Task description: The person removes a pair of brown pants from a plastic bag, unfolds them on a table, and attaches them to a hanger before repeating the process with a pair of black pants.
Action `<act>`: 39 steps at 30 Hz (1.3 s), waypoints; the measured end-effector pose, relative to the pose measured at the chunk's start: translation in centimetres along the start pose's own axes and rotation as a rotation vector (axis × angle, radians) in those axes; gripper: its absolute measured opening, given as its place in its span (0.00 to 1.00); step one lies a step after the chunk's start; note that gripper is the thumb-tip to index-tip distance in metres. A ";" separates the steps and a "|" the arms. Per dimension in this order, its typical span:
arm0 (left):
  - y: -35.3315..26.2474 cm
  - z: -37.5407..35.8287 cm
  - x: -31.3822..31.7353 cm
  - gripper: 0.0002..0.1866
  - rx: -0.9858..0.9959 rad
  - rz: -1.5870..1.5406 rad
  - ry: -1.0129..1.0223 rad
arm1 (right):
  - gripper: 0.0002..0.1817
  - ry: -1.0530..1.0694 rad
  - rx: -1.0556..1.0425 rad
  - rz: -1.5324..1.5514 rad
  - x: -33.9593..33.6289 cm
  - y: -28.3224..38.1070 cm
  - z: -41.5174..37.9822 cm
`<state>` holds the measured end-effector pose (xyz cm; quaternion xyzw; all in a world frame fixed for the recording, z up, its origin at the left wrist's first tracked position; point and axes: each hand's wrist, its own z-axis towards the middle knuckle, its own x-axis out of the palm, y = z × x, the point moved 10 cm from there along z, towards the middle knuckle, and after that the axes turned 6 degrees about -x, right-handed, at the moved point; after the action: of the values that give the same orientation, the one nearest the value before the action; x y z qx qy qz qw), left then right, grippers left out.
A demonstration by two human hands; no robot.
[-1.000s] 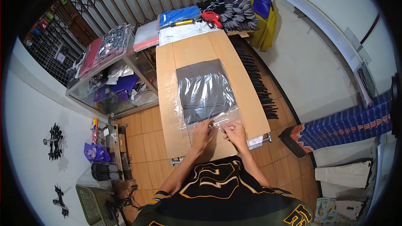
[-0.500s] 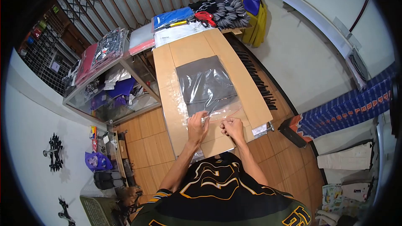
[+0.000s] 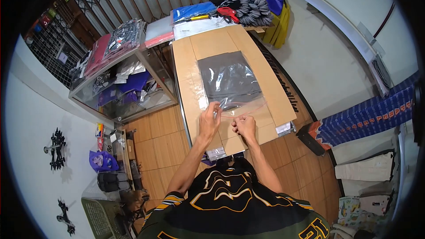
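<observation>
A clear plastic bag (image 3: 248, 109) lies flat on the cardboard-topped table, with a thin red line along its near edge. Inside it is a dark grey folded cloth item (image 3: 230, 77), probably a garment. My left hand (image 3: 210, 121) is at the bag's near left corner, fingers curled around the plastic there. Just to its right, my right hand (image 3: 245, 126) is closed in a pinch at the red-lined edge; its fingertips are partly hidden.
Cardboard (image 3: 276, 102) covers the table. At its far end are a blue packet (image 3: 193, 11), a red-handled tool (image 3: 228, 14) and a pile of grey-black gloves or cloth (image 3: 254, 11). A glass display case (image 3: 128, 102) stands left; a blue patterned long box (image 3: 358, 117) is at right.
The view has shifted, so the table appears farther right. My left hand has moved slightly up along the bag's edge; my right hand stays at the near edge.
</observation>
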<state>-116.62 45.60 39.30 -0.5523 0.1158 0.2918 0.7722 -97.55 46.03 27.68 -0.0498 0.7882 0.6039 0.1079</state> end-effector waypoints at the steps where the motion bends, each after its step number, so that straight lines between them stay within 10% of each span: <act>1: -0.7 0.8 -0.7 0.15 0.022 -0.010 -0.002 | 0.10 -0.013 -0.018 -0.007 -0.1 0.3 -0.1; 24: -5.9 0.8 -1.2 0.11 0.393 0.042 0.197 | 0.15 -0.220 -0.368 -0.209 -2.0 3.2 -2.1; 39: 5.5 15.0 3.0 0.32 0.023 0.307 0.162 | 0.23 0.016 -0.712 -0.630 0.2 7.8 4.0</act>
<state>-119.54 61.61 38.95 -0.5411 0.2640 0.3594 0.7130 -98.89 51.97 34.00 -0.3249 0.4795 0.7739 0.2561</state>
